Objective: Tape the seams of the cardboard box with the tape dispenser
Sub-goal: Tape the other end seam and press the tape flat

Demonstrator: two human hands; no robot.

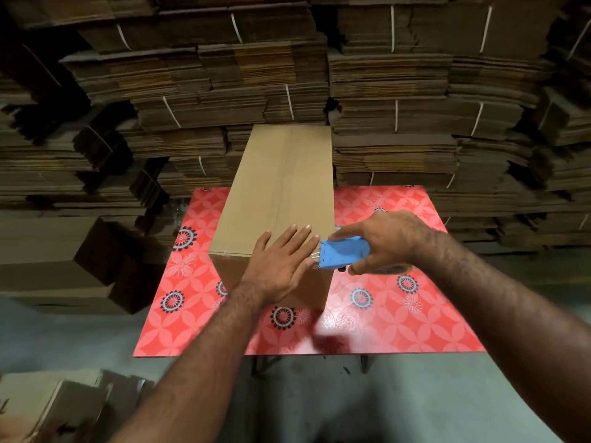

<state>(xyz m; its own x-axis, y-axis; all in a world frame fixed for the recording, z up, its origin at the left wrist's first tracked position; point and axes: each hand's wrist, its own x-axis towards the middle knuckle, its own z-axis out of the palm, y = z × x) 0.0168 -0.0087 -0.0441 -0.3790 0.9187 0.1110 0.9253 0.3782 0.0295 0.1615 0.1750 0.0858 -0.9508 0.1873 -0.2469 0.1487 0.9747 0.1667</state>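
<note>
**boxnewbie:** ok so how do you get the tape to sit clean at the near edge?

**me:** Here's where I'm at. The cardboard box (281,193) sits long-ways on the red patterned table (399,314), far end right up by the stacks of flat cartons (383,107). My left hand (281,266) is flat on the near top edge, fingers straight, just pressing down. My right hand (387,241) is wrapped round the blue tape dispenser (343,254), index finger stretched along its top, with its front end at the box's near right corner, just beside my left fingertips.

**boxnewbie:** is the centre seam done already?

**me:** Looks like a glossy strip runs down the middle seam (284,187), but the shot's soft, so I can't swear to it. If so, I'd guess I'm on the near edge seam now.

**boxnewbie:** tips?

**me:** Keep the flat hand holding the flaps down so they don't spring up, and keep the dispenser low so the tape meets the cardboard without bubbles. I'd pull straight along the edge and slide the pressing hand out of the way, since it's sitting right in the dispenser's path. The cutter teeth are close to those fingertips too, so mind them.

**boxnewbie:** anything in the way?

**me:** Mostly just my own hand. There are more boxes on the floor (96,257) to the left, well clear.
</note>
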